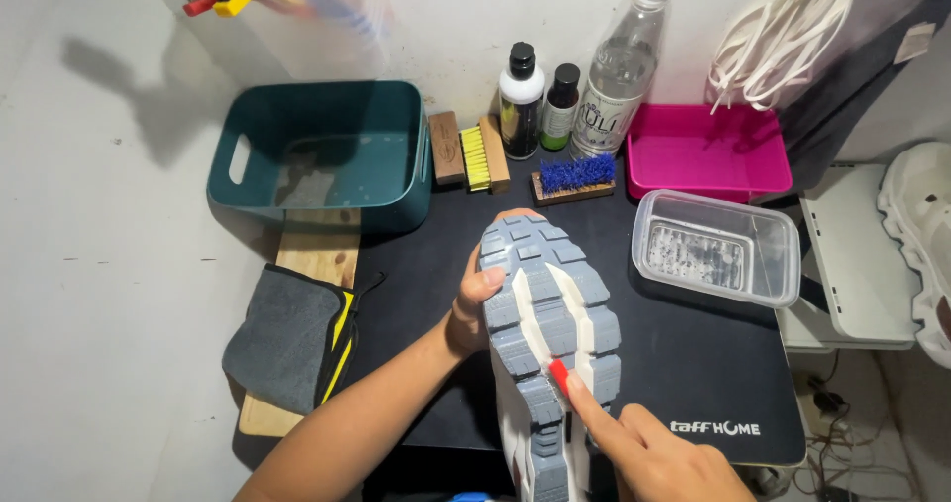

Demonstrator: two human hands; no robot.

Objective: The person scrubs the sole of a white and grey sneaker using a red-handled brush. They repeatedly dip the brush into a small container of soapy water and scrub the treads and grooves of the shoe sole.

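At the far left we note a grey cloth [287, 334] draped over a wooden board [317, 250], and behind it a teal tub [322, 150] with what looks like water, within reach but apart from the hands. Along the back wall stand two brushes [471, 155], two dark bottles [522, 101] and a clear bottle [619, 66], with a blue brush [575, 177] just in front; we judge these laid out as supplies, none being in hand.

At centre, on the black mat [693, 353], the left hand [471, 304] wraps the side of the shoe [550, 334] near its toe, thumb on the tread edge, and holds it sole-up and tilted towards us. We judge this keeps the grey lugs and pale grooves exposed and steady. The shoe thus lies across the left palm, its heel running down between the forearms.

The right hand [659, 452] has its forefinger extended, the red nail tip touching a groove at mid-sole; the other fingers are curled in and hold nothing we can see.

To the right sit a clear tray [718, 250], a pink tub [708, 150], white laces [783, 27] hanging above, and a second white shoe [916, 245] at the edge.
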